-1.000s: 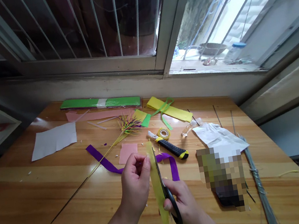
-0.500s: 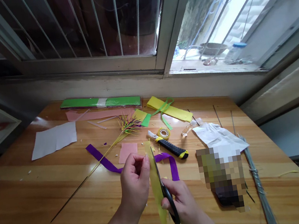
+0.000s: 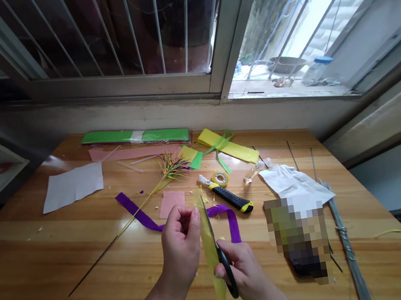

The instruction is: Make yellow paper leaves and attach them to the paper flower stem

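Observation:
Above the near edge of the wooden table (image 3: 51,265), my left hand (image 3: 181,248) pinches the top of a yellow paper strip (image 3: 210,250) that hangs upright. My right hand (image 3: 244,270) grips black-handled scissors (image 3: 221,258), whose blades run up along the strip's right edge. Under the hands lies a purple ribbon (image 3: 140,215) on the table.
On the table lie a white sheet (image 3: 72,186), a pink square (image 3: 171,202), a wire stem with a fringed yellow-purple head (image 3: 173,167), a utility knife (image 3: 226,195), a tape roll (image 3: 221,177), green and yellow papers (image 3: 136,137), crumpled white paper (image 3: 293,183) and thin wires (image 3: 347,243).
The scissors and my right hand have crept a little upward along the yellow strip. My left hand keeps its pinch in nearly the same place.

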The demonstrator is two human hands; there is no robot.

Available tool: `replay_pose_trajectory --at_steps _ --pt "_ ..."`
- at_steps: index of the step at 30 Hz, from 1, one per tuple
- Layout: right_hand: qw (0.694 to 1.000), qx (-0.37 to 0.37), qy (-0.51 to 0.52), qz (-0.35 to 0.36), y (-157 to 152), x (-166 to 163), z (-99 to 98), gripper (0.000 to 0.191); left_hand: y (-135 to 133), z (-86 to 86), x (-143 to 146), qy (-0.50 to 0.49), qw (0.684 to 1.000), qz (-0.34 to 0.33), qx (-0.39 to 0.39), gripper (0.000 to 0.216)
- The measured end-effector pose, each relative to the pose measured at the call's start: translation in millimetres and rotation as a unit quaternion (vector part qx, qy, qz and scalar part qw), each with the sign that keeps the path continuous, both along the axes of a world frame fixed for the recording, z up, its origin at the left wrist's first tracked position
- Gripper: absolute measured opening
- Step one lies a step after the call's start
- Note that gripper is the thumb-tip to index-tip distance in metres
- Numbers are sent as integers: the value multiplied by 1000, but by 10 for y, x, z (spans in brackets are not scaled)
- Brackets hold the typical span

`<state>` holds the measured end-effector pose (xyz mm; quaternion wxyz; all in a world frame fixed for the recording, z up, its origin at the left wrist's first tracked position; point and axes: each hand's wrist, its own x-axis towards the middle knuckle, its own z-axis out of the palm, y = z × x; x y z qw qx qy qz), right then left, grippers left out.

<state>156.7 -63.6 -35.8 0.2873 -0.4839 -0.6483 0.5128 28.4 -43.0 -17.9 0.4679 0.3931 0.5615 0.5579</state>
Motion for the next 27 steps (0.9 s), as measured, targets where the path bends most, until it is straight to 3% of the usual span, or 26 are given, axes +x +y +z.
replay_pose_trajectory --at_steps 15,21,27 --pt "1000 -14 -2 -2 0 11 -29 49 -2 8 -7 -8 1000 7 2 25" --pt "996 -53 65 38 -26 11 65 56 -7 19 -12 -3 1000 7 4 24" --pt "994 -69 75 31 -9 12 94 65 -39 4 -18 13 1000 -19 14 21"
